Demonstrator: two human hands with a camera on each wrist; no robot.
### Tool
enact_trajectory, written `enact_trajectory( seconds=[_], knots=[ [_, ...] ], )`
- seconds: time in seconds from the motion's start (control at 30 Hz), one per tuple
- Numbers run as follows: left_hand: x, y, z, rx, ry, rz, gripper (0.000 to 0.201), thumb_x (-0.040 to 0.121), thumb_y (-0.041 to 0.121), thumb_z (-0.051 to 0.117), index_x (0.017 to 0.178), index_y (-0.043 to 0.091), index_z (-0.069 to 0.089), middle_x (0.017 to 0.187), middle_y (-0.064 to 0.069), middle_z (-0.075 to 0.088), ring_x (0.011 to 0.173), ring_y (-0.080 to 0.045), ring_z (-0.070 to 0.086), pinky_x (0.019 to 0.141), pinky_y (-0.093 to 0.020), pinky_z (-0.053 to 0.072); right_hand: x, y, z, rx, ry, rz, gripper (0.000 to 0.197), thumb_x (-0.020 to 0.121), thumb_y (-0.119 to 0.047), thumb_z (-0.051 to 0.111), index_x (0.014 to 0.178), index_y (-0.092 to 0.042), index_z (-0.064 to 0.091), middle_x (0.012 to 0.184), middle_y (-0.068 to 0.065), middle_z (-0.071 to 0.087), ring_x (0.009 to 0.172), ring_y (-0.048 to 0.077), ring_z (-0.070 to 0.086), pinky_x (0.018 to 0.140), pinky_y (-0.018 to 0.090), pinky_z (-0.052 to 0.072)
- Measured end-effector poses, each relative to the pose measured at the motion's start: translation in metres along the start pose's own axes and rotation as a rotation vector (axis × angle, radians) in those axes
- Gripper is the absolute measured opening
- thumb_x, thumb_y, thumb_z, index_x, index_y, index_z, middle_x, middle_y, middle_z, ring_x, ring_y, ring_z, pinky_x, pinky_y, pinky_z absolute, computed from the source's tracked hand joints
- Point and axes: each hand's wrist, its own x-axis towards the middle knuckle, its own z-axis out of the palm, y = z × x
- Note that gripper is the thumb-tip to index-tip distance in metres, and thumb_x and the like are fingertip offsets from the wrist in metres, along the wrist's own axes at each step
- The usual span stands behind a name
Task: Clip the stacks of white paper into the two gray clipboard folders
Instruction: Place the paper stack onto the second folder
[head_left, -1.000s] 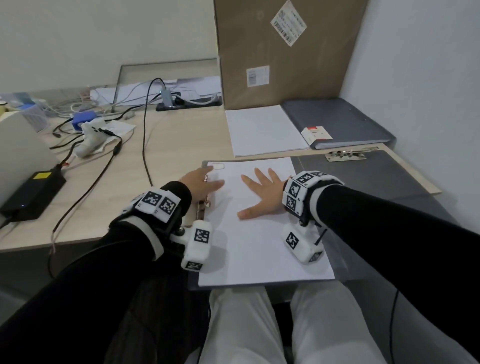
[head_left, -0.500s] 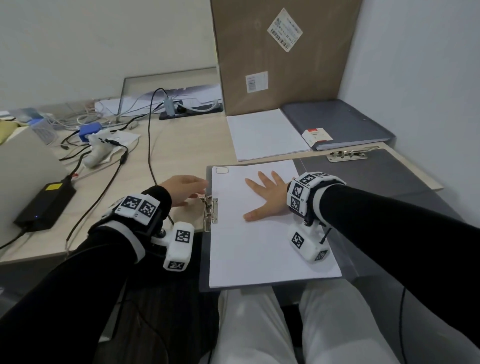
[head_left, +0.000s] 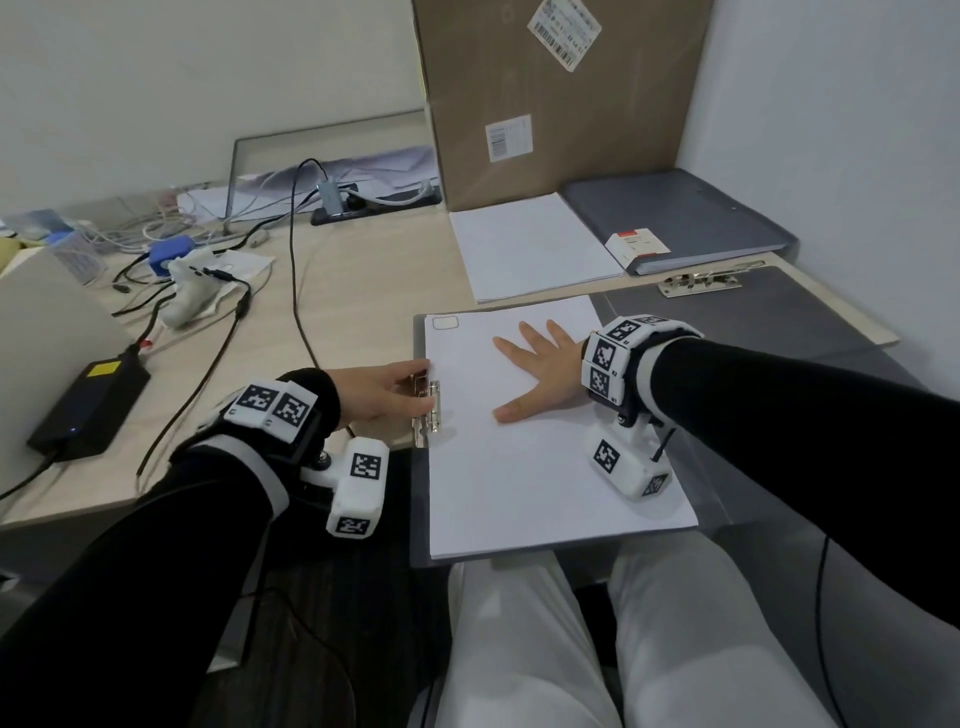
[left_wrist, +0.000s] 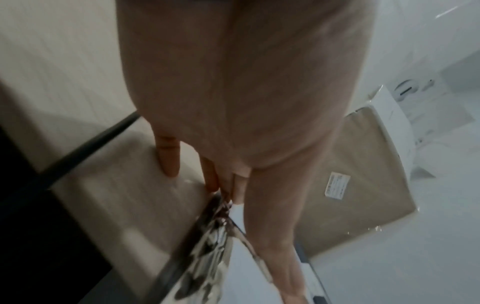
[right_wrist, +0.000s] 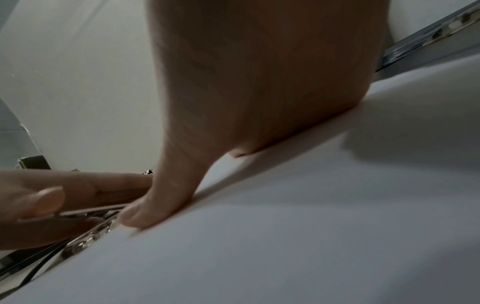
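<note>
Left hand (head_left: 382, 397) pinches the metal clip (head_left: 428, 410) of the gray clipboard folder (head_left: 420, 499); right hand (head_left: 540, 374) lies flat, fingers spread, on the white paper (head_left: 519, 467); box labels (head_left: 563, 28) unreadable

- Left hand (head_left: 382, 393): reaches in from the left, fingers (left_wrist: 168, 158) and thumb pinching a metal clip (head_left: 430, 413).
- Right hand (head_left: 540, 369): palm down, fingers spread flat, thumb out, pressing on paper (head_left: 519, 467).
</note>
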Motion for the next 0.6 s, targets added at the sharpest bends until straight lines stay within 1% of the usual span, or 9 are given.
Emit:
enact_trajectory(
  seconds=[0.07, 0.1, 0.17, 0.23, 0.3, 0.4, 0.43, 0.5, 0.6],
  knots=[
    [0.005, -0.003, 0.004, 0.106, 0.011, 0.002, 0.118, 0.053, 0.059, 0.067, 0.152, 0.026, 0.011, 0.156, 0.006, 0.024, 0.142, -0.010, 0.025, 0.115, -0.023, 0.020, 0.001, 0.000, 0.000, -0.008, 0.001, 0.000, 0.110, 0.065, -0.085, 0.046, 0.145, -0.044, -0.017, 0.157, -0.008, -0.026, 0.145, 0.029, -0.025, 0.114, 0.058, -0.006],
    [0.008, -0.004, 0.006, 0.172, 0.020, 0.001, 0.119, 0.055, 0.058, 0.068, 0.152, 0.024, 0.009, 0.157, 0.005, 0.021, 0.144, -0.012, 0.021, 0.118, -0.026, 0.018, 0.001, 0.001, 0.000, -0.011, 0.000, 0.000, 0.110, 0.065, -0.085, 0.045, 0.145, -0.044, -0.017, 0.157, -0.008, -0.026, 0.145, 0.029, -0.025, 0.114, 0.057, -0.006],
    [0.006, 0.001, 0.012, 0.345, 0.078, 0.014, 0.111, 0.062, 0.058, 0.067, 0.151, 0.020, 0.012, 0.156, 0.004, 0.022, 0.144, -0.017, 0.023, 0.117, -0.029, 0.019, 0.001, 0.001, 0.000, -0.015, -0.002, -0.001, 0.109, 0.065, -0.085, 0.045, 0.145, -0.044, -0.017, 0.157, -0.007, -0.026, 0.145, 0.029, -0.024, 0.114, 0.057, -0.006],
    [0.004, 0.006, 0.017, 0.510, 0.126, 0.038, 0.119, 0.046, 0.071, 0.054, 0.146, 0.015, 0.023, 0.152, -0.001, 0.029, 0.138, -0.024, 0.030, 0.113, -0.032, 0.023, 0.002, 0.001, 0.000, -0.022, -0.002, -0.001, 0.110, 0.064, -0.086, 0.045, 0.145, -0.045, -0.017, 0.157, -0.008, -0.026, 0.145, 0.029, -0.025, 0.114, 0.057, -0.007],
    [0.001, 0.010, 0.021, 0.566, 0.140, 0.064, 0.124, 0.035, 0.072, 0.043, 0.143, 0.011, 0.028, 0.149, -0.004, 0.033, 0.134, -0.025, 0.034, 0.110, -0.030, 0.025, 0.003, 0.002, 0.000, -0.028, -0.005, 0.001, 0.110, 0.063, -0.087, 0.044, 0.144, -0.046, -0.018, 0.157, -0.009, -0.026, 0.145, 0.028, -0.025, 0.113, 0.057, -0.007],
    [-0.001, 0.009, 0.021, 0.548, 0.157, 0.052, 0.118, 0.045, 0.071, 0.052, 0.146, 0.015, 0.023, 0.151, -0.001, 0.031, 0.136, -0.025, 0.031, 0.110, -0.030, 0.024, 0.002, 0.002, -0.001, -0.035, -0.007, 0.003, 0.111, 0.061, -0.088, 0.043, 0.144, -0.047, -0.019, 0.156, -0.009, -0.026, 0.145, 0.028, -0.025, 0.113, 0.058, -0.007],
    [0.000, 0.007, 0.020, 0.524, 0.169, 0.045, 0.112, 0.055, 0.068, 0.058, 0.148, 0.017, 0.021, 0.152, -0.001, 0.031, 0.137, -0.026, 0.030, 0.111, -0.030, 0.024, 0.002, 0.002, -0.001, -0.035, -0.008, 0.000, 0.111, 0.061, -0.088, 0.043, 0.144, -0.047, -0.019, 0.157, -0.009, -0.026, 0.145, 0.028, -0.025, 0.113, 0.059, -0.007],
    [0.002, 0.000, 0.019, 0.473, 0.189, 0.035, 0.096, 0.075, 0.053, 0.067, 0.150, 0.021, 0.016, 0.153, 0.000, 0.031, 0.139, -0.025, 0.029, 0.113, -0.032, 0.024, 0.002, 0.002, 0.000, -0.031, -0.003, -0.004, 0.110, 0.062, -0.088, 0.044, 0.144, -0.046, -0.018, 0.157, -0.008, -0.026, 0.144, 0.029, -0.025, 0.113, 0.058, -0.008],
    [0.006, -0.006, 0.016, 0.403, 0.182, 0.028, 0.096, 0.077, 0.047, 0.069, 0.151, 0.024, 0.012, 0.155, -0.002, 0.029, 0.142, -0.022, 0.027, 0.117, -0.032, 0.022, 0.002, 0.003, 0.000, -0.023, 0.007, -0.010, 0.110, 0.063, -0.087, 0.043, 0.144, -0.046, -0.018, 0.157, -0.008, -0.026, 0.144, 0.030, -0.025, 0.113, 0.058, -0.008]
  ],
)
